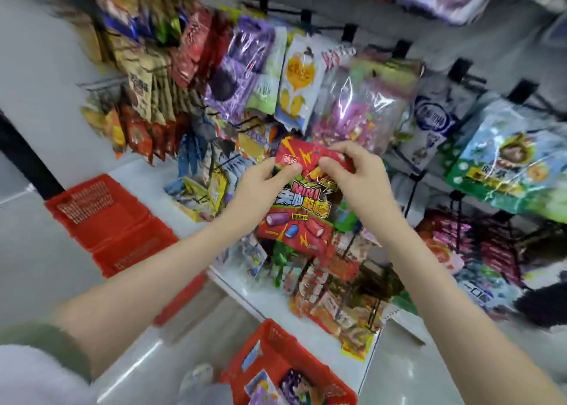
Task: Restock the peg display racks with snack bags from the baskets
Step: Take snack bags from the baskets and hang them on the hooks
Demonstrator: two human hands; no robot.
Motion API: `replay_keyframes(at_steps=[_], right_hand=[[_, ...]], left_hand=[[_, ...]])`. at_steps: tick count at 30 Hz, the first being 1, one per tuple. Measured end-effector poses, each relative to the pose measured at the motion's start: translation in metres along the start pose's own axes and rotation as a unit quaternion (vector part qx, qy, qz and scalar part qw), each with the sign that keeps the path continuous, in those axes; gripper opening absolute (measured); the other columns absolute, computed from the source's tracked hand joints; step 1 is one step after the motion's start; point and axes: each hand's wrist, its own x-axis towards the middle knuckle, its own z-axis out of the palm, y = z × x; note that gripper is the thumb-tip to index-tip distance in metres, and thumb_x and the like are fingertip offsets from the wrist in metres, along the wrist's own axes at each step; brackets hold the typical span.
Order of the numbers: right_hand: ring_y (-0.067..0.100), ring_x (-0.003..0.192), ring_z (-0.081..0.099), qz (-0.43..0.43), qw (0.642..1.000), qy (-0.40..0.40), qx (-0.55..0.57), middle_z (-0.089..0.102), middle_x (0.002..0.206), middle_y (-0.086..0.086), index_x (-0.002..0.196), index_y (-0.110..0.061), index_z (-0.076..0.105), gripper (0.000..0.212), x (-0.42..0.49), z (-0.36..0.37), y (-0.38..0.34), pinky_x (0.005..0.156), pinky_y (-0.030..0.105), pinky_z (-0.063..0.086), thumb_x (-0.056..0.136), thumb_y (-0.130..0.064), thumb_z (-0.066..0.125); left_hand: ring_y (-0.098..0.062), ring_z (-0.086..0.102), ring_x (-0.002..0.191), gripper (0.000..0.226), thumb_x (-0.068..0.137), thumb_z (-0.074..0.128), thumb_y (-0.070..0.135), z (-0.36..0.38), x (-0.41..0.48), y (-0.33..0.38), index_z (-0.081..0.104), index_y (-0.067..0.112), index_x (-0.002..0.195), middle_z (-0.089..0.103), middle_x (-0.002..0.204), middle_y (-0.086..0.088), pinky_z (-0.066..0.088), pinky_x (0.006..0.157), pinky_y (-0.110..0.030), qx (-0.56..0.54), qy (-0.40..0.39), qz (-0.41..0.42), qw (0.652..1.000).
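Pinching the top edge of a red snack bag [296, 208] printed "MINI", the left hand [260, 187] and right hand [357, 177] hold it with curled fingers before the crowded peg rack [306, 15].

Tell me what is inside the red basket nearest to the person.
The red basket holds several snack bags, one purple. The picture edge cuts off its near part, and the bags hide whatever lies beneath them.

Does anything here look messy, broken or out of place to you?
Nothing looks spilled or torn. The red snack bag is crumpled at its top where the left hand and right hand pinch it, and the lower hanging bags overlap crookedly; blur hides finer detail.
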Motion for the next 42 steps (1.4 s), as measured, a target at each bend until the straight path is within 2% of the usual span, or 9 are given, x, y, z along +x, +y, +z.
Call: replay_keyframes(at_steps=[5,10,15,19,23,27,31,34,42], right_hand=[[-0.006,0.06,0.054,-0.085,0.996,0.02,-0.019,0.063,0.065,-0.01,0.076,-0.028,0.058,0.019,0.069,0.004,-0.06,0.06,0.012,0.039,0.092,-0.017,0.061],[0.02,0.074,0.064,-0.17,0.979,0.115,-0.003,0.067,0.073,0.004,0.082,-0.018,0.062,0.013,0.158,0.015,-0.108,0.074,0.039,0.052,0.094,-0.021,0.057],[0.006,0.069,0.053,-0.226,0.935,0.27,-0.051,0.058,0.071,-0.006,0.077,-0.025,0.058,0.015,0.248,0.012,-0.136,0.068,0.029,0.043,0.093,-0.022,0.057],[0.017,0.076,0.057,-0.23,0.888,0.389,-0.09,0.061,0.079,0.002,0.082,-0.025,0.058,0.009,0.285,-0.013,-0.14,0.075,0.041,0.047,0.089,-0.03,0.056],[0.022,0.079,0.063,-0.212,0.852,0.46,-0.133,0.064,0.082,0.008,0.084,-0.033,0.056,0.008,0.289,-0.034,-0.139,0.078,0.043,0.05,0.09,-0.03,0.057],[0.017,0.073,0.063,-0.233,0.812,0.508,-0.169,0.061,0.079,0.005,0.089,-0.022,0.056,0.006,0.276,-0.048,-0.135,0.071,0.037,0.049,0.094,-0.021,0.055],[0.007,0.069,0.061,-0.202,0.816,0.514,-0.172,0.062,0.082,0.009,0.087,-0.025,0.057,0.011,0.27,-0.065,-0.137,0.071,0.029,0.047,0.095,-0.018,0.056],[0.005,0.069,0.059,-0.194,0.822,0.5,-0.191,0.062,0.082,0.007,0.084,-0.028,0.059,0.015,0.268,-0.071,-0.142,0.07,0.026,0.046,0.093,-0.016,0.057],[0.002,0.066,0.059,-0.19,0.823,0.508,-0.171,0.062,0.082,0.005,0.086,-0.025,0.06,0.015,0.269,-0.068,-0.143,0.066,0.018,0.045,0.095,-0.014,0.056]], left_hand=[[-0.025,0.052,0.077,0.085,0.067,0.067,0.073,-0.03,0.06,0.048,0.055,-0.007,0.094,0.053,0.087,-0.006,0.047,0.073,-0.066,-0.036,0.033,0.083,0.995],[-0.019,0.045,0.072,0.071,0.081,0.06,0.059,-0.067,0.15,0.112,0.052,-0.011,0.089,0.048,0.078,-0.006,0.046,0.064,-0.052,-0.038,0.026,0.208,0.977],[-0.031,0.06,0.072,0.06,0.087,0.054,0.056,-0.084,0.253,0.168,0.059,-0.004,0.091,0.063,0.084,-0.027,0.05,0.072,-0.047,-0.001,-0.036,0.317,0.948],[-0.004,0.039,0.048,0.042,0.094,0.051,0.046,-0.066,0.303,0.202,0.043,0.014,0.067,0.04,0.054,0.003,0.033,0.05,-0.02,0.069,-0.059,0.378,0.922],[-0.007,0.039,0.048,0.041,0.096,0.047,0.043,-0.039,0.321,0.217,0.034,0.019,0.066,0.037,0.054,0.005,0.03,0.051,-0.021,0.109,-0.108,0.414,0.897],[-0.009,0.039,0.052,0.044,0.096,0.048,0.045,-0.013,0.329,0.225,0.035,0.017,0.064,0.037,0.053,0.005,0.029,0.052,-0.022,0.087,-0.147,0.446,0.878],[-0.015,0.055,0.064,0.03,0.096,0.045,0.048,0.011,0.331,0.226,0.048,0.018,0.096,0.057,0.069,0.002,0.041,0.056,-0.031,0.117,-0.118,0.51,0.844],[-0.02,0.062,0.086,0.047,0.096,0.049,0.037,0.022,0.334,0.223,0.031,0.016,0.133,0.063,0.1,-0.004,0.049,0.07,-0.035,0.066,-0.085,0.58,0.808],[-0.027,0.057,0.09,0.04,0.095,0.044,0.022,0.029,0.337,0.221,0.051,0.004,0.131,0.057,0.102,-0.014,0.043,0.077,-0.037,0.057,-0.052,0.648,0.758]])
